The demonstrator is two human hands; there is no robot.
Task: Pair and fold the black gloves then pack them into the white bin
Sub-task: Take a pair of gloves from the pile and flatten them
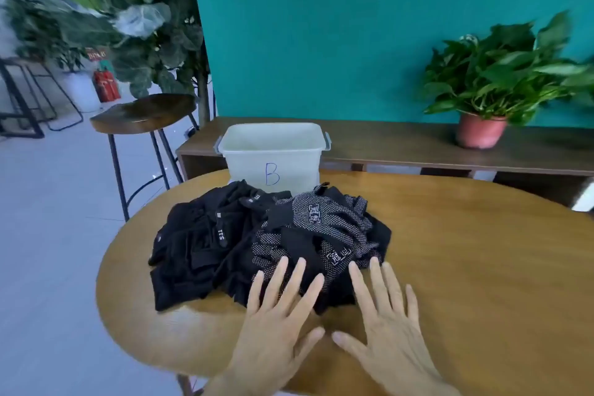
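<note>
Glove pile [270,244] mid-desk [466,267], white bin [273,151] at far edge; left hand [276,315] and right hand [385,321] spread flat at near edge.

I see a loose heap of black fabric gloves [266,244] lying unpaired and unfolded on the round wooden table [450,251]. On the heap's nine o'clock side are plain black gloves [199,244] with small white-printed wrist tabs. On its three o'clock side lie black knit gloves [321,219] covered in white grip dots with a square logo, overlapping one another. At twelve o'clock from the heap stands the translucent white plastic bin [273,151], upright and open-topped, with grey clips at both handles and a blue letter B on its near wall. I cannot tell whether heap and bin touch.
</note>
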